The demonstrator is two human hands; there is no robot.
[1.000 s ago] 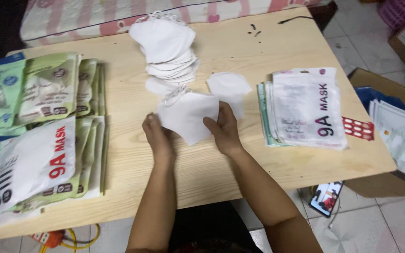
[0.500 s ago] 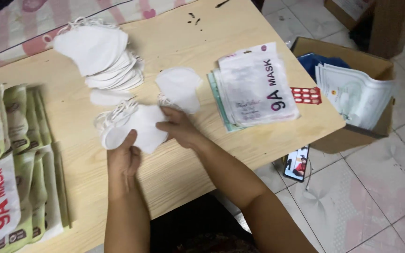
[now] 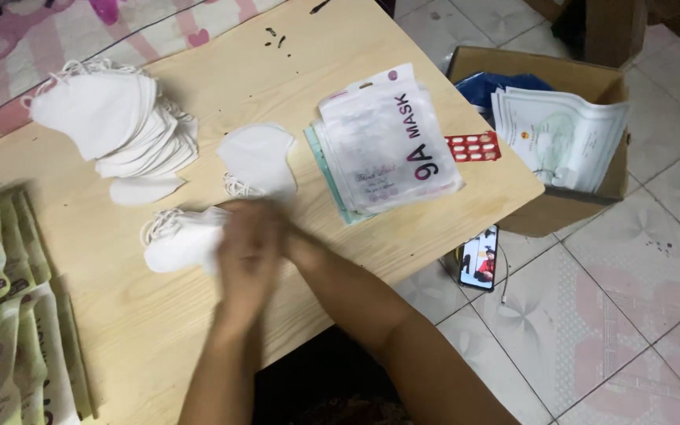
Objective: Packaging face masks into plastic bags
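Right of hands [image 3: 257,248]: white-pink mask pkgs [image 3: 387,142]

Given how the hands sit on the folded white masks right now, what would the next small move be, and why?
Probably lift the small stack of masks and carry it to the packets on the right. Both hands, left hand and right hand, are blurred together over the stack's edge, so the grip itself cannot be read. The packets lie flat close by, and one loose mask sits between.

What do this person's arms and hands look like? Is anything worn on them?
Both forearms are bare right down into the frame: no sleeves, gloves, watch or bracelet show. The left hand is blurred by motion, and the right hand is partly blurred too, so rings or nail details cannot be made out.
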